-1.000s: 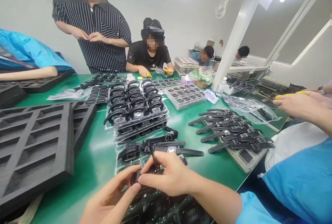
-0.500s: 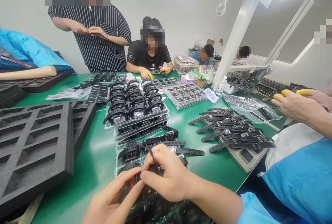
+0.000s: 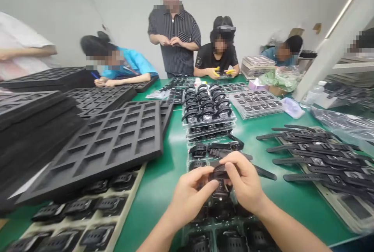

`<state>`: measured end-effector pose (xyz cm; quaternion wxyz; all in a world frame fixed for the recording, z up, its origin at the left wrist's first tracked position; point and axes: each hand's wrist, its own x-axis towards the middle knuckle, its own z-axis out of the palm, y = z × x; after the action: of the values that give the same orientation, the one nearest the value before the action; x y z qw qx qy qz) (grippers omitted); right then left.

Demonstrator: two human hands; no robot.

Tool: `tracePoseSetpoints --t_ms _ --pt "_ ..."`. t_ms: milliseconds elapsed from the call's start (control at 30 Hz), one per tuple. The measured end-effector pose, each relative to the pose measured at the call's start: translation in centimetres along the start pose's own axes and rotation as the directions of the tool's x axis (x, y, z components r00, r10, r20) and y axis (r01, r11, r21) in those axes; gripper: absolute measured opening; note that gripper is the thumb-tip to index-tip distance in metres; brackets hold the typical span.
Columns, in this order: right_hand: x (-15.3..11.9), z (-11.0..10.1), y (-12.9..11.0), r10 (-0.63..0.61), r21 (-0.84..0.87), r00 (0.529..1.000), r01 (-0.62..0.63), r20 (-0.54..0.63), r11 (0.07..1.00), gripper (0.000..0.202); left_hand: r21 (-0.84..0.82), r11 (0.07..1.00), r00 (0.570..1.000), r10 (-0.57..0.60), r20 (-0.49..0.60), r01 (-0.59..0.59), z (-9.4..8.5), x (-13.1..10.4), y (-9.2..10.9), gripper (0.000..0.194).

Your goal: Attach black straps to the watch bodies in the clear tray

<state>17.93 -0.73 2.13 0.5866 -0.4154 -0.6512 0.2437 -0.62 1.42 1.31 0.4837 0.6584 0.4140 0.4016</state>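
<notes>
Between my two hands is a black smartwatch [image 3: 221, 190] with its strap curled into a loop. My left hand [image 3: 191, 193] pinches the watch's left side with thumb and fingers. On the other side, the fingers and thumb of my right hand [image 3: 244, 178] close on the strap. Below them lies a clear plastic tray [image 3: 214, 226] whose pockets hold black watches. Just beyond my hands, a few loose watches [image 3: 232, 145] with straps spread out rest on the near end of the tray.
Stacked clear trays of looped watches [image 3: 209, 121] stand ahead. Flat-strapped watches [image 3: 318, 150] cover a tray at right. At left, a black foam tray [image 3: 117, 137] overlies a cream tray [image 3: 128, 209] of watches. Co-workers [image 3: 216, 55] sit and stand across the green table [image 3: 157, 189].
The view has swung left, bringing more foam trays and another co-worker into sight. Both my hands still hold the watch; its strap, standing up before, now lies lower in a loop.
</notes>
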Motion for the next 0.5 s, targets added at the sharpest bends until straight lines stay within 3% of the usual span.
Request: tracePoseSetpoints --t_ms 133,267,367,500 --pt "-0.3 -0.2 0.1 0.02 0.039 0.993 -0.025 0.114 0.999 0.016 -0.05 0.999 1.0 0.003 -0.008 -0.004 0.1 -0.1 0.4 0.026" --pt "-0.2 -0.5 0.2 0.004 0.055 0.989 -0.012 0.146 0.998 0.018 -0.054 0.998 1.0 0.012 0.007 -0.011 0.1 -0.3 0.6 0.025" --pt "-0.1 -0.8 0.1 -0.035 0.015 0.985 0.033 0.171 0.999 0.019 -0.039 0.999 1.0 0.028 0.007 -0.027 0.1 -0.3 0.9 0.025" --pt "0.3 -0.9 -0.3 -0.067 -0.071 0.956 0.091 0.287 0.993 0.026 0.037 0.998 0.999 0.048 0.021 -0.049 -0.2 -0.1 1.2 0.023"
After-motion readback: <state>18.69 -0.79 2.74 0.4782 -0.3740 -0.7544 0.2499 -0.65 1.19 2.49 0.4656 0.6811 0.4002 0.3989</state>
